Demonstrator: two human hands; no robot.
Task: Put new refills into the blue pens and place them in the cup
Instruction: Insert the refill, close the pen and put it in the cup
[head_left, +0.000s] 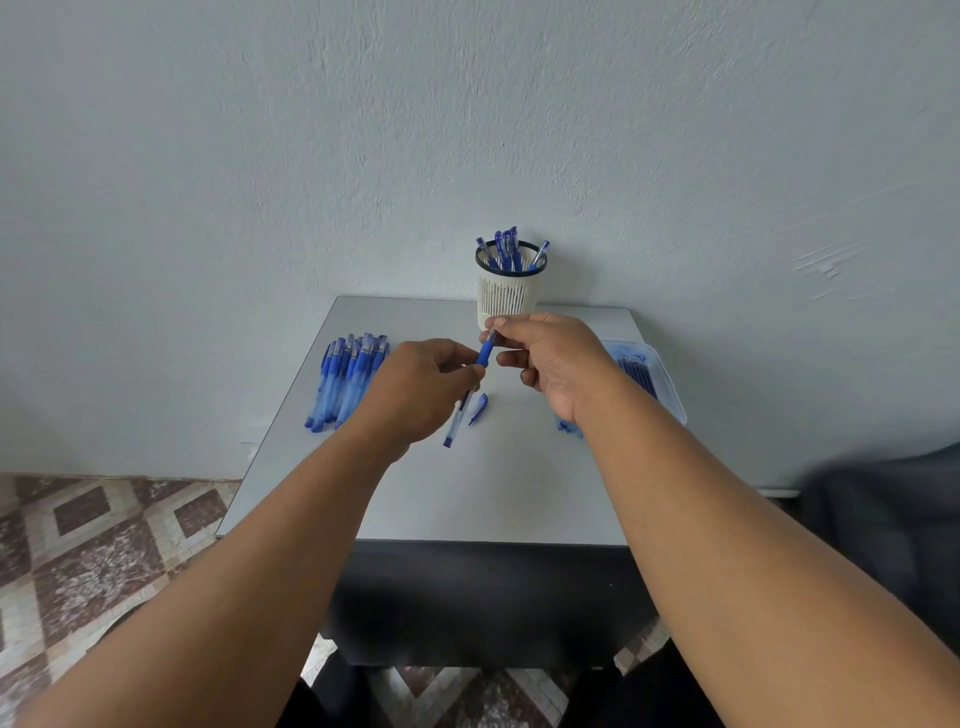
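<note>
Above the table's middle, both hands hold one blue pen part (487, 352). My left hand (421, 387) pinches its lower end and my right hand (550, 356) pinches its upper tip. Under the hands a clear pen barrel (457, 420) and a blue cap (479, 409) lie on the grey table (467, 493). A white slotted cup (509, 291) with a dark rim stands at the table's far edge and holds several blue pens. A row of blue pens (345, 379) lies at the left. A clear tray of refills (641, 371) sits at the right, partly hidden by my right forearm.
A pale wall rises directly behind the table. Patterned tile floor shows at the left and below the table's near edge. A dark blurred shape lies at the right edge of view. Some small blue pieces (567, 427) lie beside my right wrist.
</note>
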